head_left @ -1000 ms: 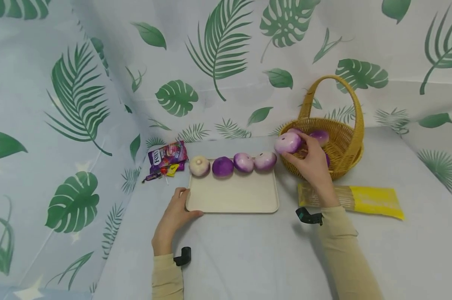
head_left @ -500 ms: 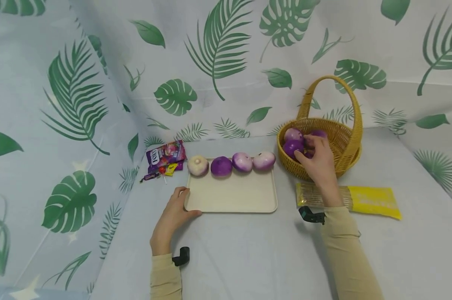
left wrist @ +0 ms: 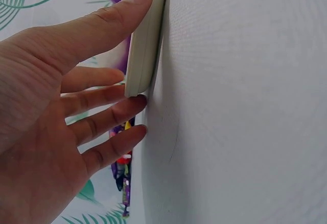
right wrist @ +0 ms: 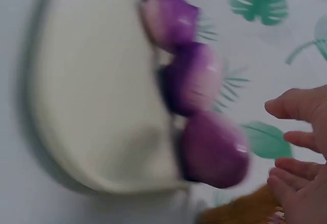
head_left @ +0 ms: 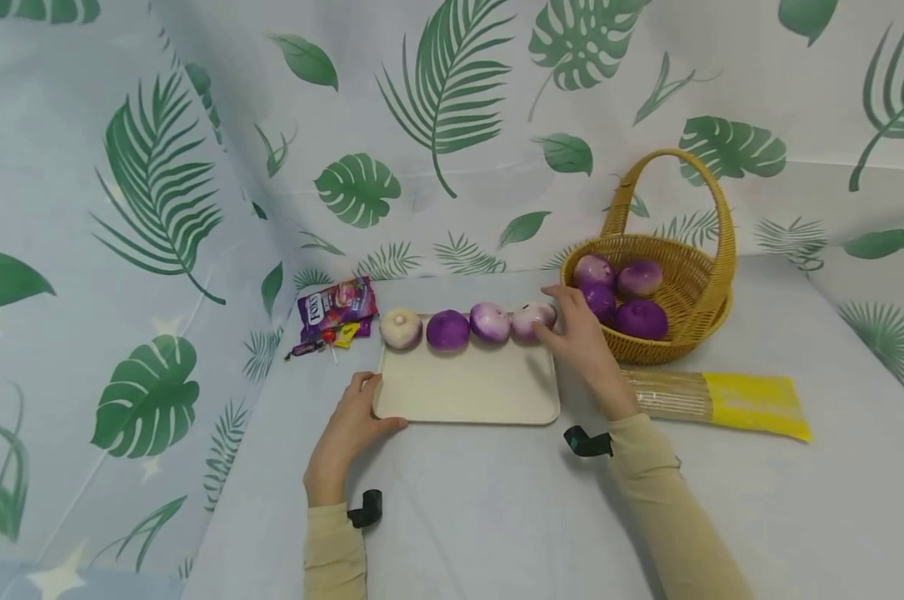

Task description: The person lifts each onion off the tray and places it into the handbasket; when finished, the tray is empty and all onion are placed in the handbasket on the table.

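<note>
White worktop [head_left: 466, 508]: widest along the near side.
Wicker basket [head_left: 702, 333]: at right, purple onions [head_left: 641, 320] inside.
Cream tray [head_left: 466, 396]: bare near half, four onions [head_left: 491, 323] along far edge.
Left hand [head_left: 350, 429]: grip relaxed, thumb touching tray edge.
Right hand [head_left: 582, 342]: grip spread, beside end onion [right wrist: 215, 150].

The brand name FOX'S stands in white capitals at the left end of the purple bag [head_left: 347, 300]; the smaller print beside it is too tiny to make out. Pale lettering runs across the yellow end of the long packet [head_left: 714, 402] near the basket [head_left: 695, 329], but it is too faint to read.
</note>
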Demonstrator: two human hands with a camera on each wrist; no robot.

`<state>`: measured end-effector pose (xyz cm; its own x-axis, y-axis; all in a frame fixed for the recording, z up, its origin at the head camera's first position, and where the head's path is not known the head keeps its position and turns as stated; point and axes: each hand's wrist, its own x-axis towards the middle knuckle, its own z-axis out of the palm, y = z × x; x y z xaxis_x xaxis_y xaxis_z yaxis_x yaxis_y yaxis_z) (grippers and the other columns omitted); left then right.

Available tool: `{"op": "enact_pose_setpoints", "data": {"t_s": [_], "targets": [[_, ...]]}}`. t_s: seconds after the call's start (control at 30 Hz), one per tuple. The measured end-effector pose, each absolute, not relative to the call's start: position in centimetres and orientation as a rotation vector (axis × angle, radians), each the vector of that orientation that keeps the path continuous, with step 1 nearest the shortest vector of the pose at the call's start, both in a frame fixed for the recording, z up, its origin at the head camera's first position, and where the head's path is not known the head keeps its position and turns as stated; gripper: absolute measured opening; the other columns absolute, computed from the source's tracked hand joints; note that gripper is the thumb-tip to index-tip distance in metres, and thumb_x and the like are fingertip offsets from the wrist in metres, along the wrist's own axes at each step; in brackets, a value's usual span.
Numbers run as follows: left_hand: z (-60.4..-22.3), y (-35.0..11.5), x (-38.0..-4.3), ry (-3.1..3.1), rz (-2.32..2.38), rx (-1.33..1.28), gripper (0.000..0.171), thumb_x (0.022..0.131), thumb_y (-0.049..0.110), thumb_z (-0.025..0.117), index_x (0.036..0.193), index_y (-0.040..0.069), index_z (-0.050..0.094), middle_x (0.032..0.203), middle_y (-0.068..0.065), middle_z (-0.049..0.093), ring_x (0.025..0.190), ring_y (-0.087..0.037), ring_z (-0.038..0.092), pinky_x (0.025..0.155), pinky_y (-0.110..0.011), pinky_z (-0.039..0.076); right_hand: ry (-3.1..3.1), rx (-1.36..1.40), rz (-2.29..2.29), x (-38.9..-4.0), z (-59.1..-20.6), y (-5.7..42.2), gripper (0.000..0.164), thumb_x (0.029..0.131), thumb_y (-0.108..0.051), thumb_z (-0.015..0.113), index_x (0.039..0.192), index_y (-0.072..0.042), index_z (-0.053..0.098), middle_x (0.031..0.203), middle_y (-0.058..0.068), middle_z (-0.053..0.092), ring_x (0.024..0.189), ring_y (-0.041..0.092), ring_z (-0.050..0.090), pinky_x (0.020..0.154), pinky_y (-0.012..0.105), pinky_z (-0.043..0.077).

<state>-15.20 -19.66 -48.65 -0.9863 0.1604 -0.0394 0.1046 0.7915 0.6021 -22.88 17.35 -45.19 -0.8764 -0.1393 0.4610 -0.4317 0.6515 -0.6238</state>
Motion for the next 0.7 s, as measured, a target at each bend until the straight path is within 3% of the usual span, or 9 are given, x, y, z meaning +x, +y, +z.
{"op": "enact_pose_setpoints", "data": {"t_s": [0.13,0.27,0.7], "targets": [[-48.3,-19.6,-15.2,2.878,0.96,0.208,0.086,0.072,0.038,0.081,0.141,0.004,0.042,0.137,-0.01,0.038,0.126,-0.029,0.039,0.105,-0.046,0.033,-2.569,0.446,1.088,-23.5,-47.4,16.2,0.061,0.082,-0.016,0.072,0.134,0.002,0.045,0.138,0.026,0.036,0.125,0.044,0.038,0.103,0.055,0.032],[-48.4,-19.6,-15.2,2.874,0.955,0.199,0.086,0.072,0.039,0.081,0.14,0.005,0.042,0.137,-0.009,0.038,0.125,-0.029,0.039,0.105,-0.045,0.033,-2.585,0.391,1.132,-23.9,-48.8,15.7,0.065,0.081,-0.016,0.074,0.136,-0.001,0.043,0.14,0.027,0.031,0.128,0.046,0.034,0.106,0.056,0.027],[-48.5,-19.5,-15.2,2.882,0.951,0.188,0.084,0.072,0.039,0.081,0.14,0.006,0.043,0.137,-0.009,0.039,0.125,-0.028,0.039,0.105,-0.046,0.034,-2.547,0.378,1.132,-24.1,-48.4,15.3,0.063,0.079,-0.015,0.076,0.134,-0.003,0.047,0.132,0.022,0.039,0.119,0.04,0.043,0.102,0.052,0.033]]}}
